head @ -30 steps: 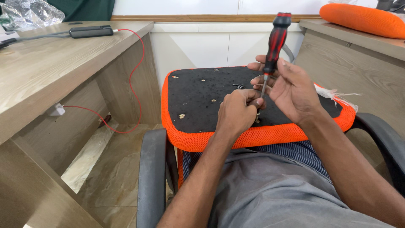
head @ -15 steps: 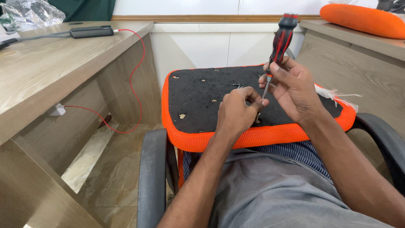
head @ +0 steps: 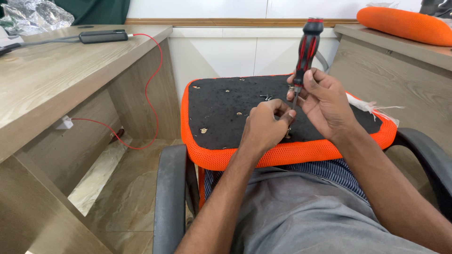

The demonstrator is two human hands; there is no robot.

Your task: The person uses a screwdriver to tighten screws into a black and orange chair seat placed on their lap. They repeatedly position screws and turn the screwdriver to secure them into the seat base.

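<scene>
On the left, a wood-grain bench runs toward the far wall, a black power strip resting on top with a red cable looping down its side panel to the marbled tile floor. Crinkled clear plastic sits at the far left corner. The far wall is white-panelled under a wooden trim strip. Right side, another wooden bench carries an orange cushion. Soft, even daylight throughout.

An office: wooden desks; armrest chair.
</scene>
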